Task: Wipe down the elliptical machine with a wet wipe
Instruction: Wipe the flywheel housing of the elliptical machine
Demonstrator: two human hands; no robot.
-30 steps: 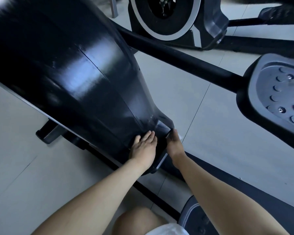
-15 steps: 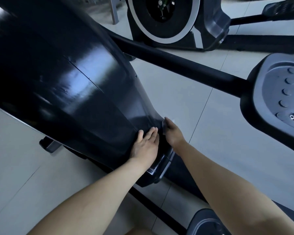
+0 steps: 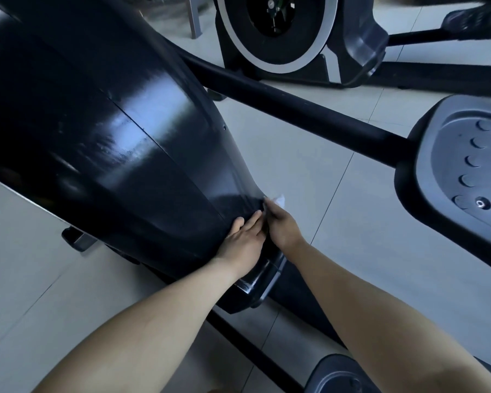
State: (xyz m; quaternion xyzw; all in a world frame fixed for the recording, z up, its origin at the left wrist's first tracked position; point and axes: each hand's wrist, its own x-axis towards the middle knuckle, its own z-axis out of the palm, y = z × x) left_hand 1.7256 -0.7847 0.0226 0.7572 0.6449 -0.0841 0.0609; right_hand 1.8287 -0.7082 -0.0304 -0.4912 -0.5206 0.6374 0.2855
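The elliptical machine's glossy black housing (image 3: 111, 143) fills the left half of the head view and narrows toward its lower end. My left hand (image 3: 243, 241) lies flat on that narrow end, fingers together, with nothing in it. My right hand (image 3: 281, 224) presses against the right side of the same end. It holds a white wet wipe (image 3: 279, 199), of which only a small corner shows past the fingertips.
A black pedal arm (image 3: 309, 114) crosses diagonally to a grey studded foot pedal (image 3: 465, 171) at right. A second machine with a ringed flywheel (image 3: 275, 29) stands at the back. Another pedal (image 3: 338, 375) shows at the bottom edge. The floor is light tile (image 3: 309, 171).
Both hands have slid up the narrow end of the housing, the right hand leading with the wipe. The view has shifted so the housing's end sits lower in frame.
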